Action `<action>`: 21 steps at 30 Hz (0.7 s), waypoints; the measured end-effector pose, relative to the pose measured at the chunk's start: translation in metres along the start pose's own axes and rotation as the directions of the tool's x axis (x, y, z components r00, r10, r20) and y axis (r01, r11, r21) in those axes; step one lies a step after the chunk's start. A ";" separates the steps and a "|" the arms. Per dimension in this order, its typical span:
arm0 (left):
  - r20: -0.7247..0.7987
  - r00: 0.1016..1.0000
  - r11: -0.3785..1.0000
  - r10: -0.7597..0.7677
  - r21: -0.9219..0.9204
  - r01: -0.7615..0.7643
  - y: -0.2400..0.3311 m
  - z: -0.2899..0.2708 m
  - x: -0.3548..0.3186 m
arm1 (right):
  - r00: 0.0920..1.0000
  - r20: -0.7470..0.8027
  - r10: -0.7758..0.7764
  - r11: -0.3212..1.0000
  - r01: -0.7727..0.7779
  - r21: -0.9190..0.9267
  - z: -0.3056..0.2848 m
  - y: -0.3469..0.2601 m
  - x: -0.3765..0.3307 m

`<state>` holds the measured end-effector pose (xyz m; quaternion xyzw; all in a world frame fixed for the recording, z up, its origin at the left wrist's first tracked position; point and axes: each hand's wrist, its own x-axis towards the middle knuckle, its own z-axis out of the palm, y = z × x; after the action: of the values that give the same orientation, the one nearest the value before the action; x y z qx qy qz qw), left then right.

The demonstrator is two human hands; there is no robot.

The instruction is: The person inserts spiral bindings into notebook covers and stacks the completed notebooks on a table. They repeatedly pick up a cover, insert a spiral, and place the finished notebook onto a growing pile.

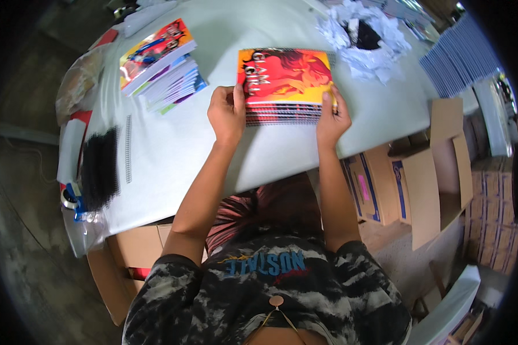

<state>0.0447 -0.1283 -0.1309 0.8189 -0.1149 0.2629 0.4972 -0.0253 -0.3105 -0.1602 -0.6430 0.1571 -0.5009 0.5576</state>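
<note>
A stack of spiral notebooks [288, 77] with red and yellow illustrated covers lies in front of me on the white table. My left hand [227, 112] grips its left side, thumb along the edge. On the right side my right hand [332, 118] holds the stack, a ring on one finger. Black spiral bindings show along the near and far edges. At the left, a fanned pile of unbound booklets [175, 86] has a similar bright cover on top. A single black binding coil [128, 149] lies beside a dense bundle of black coils [99, 167].
Crumpled pale plastic [365, 43] with something black in it sits at the back right. Beyond it stands a tall stack of bound notebooks [460, 57]. An open cardboard box [423, 195] is below the table's right edge, and a tape dispenser [72, 198] sits at the left edge.
</note>
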 end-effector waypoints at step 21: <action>0.220 0.778 0.485 0.588 0.674 -0.557 -0.026 -0.153 0.222 | 0.890 0.033 -0.454 0.789 0.419 -0.449 -0.008 -0.017 -0.007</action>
<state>0.1937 0.0347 0.0270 0.8527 -0.2602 0.4521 0.0292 -0.0409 -0.3045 -0.1495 -0.7521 0.1357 -0.5909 0.2584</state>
